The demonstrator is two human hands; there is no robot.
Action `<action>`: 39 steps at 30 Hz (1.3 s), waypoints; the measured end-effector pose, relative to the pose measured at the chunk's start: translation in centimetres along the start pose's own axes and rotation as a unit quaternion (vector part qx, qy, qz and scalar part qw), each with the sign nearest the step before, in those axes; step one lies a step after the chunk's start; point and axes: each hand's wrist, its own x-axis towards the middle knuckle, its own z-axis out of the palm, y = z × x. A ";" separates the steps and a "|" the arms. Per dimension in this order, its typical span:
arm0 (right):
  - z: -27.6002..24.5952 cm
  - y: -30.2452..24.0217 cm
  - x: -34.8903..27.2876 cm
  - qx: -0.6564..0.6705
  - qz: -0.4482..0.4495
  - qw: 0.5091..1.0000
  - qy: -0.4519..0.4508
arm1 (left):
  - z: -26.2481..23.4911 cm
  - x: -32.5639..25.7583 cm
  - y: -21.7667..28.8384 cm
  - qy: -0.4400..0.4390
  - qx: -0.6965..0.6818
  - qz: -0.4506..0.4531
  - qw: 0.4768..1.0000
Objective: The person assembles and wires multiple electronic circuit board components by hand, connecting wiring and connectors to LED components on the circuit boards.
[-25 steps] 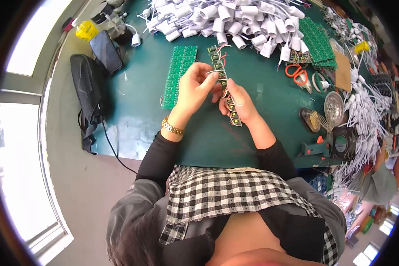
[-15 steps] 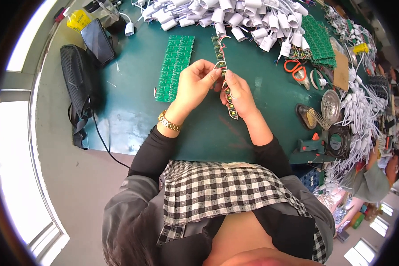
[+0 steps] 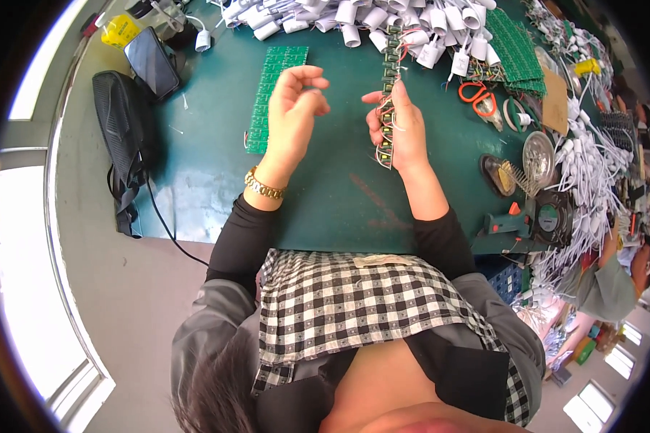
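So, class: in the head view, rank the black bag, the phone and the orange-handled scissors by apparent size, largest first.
1. Black bag
2. Phone
3. Orange-handled scissors, not far behind the phone, so that order is less sure.

Long strip of small wired circuit modules [image 3: 387, 108], upright, lower end in right hand [image 3: 401, 130], above green mat.

The right hand [image 3: 401, 130] covers the middle of the wired component strip [image 3: 388, 86], perhaps small circuit boards
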 end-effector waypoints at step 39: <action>-0.3 3.3 0.5 -0.051 -0.204 0.978 -0.014 | 2.2 -1.8 -1.9 -0.208 0.108 -0.035 0.971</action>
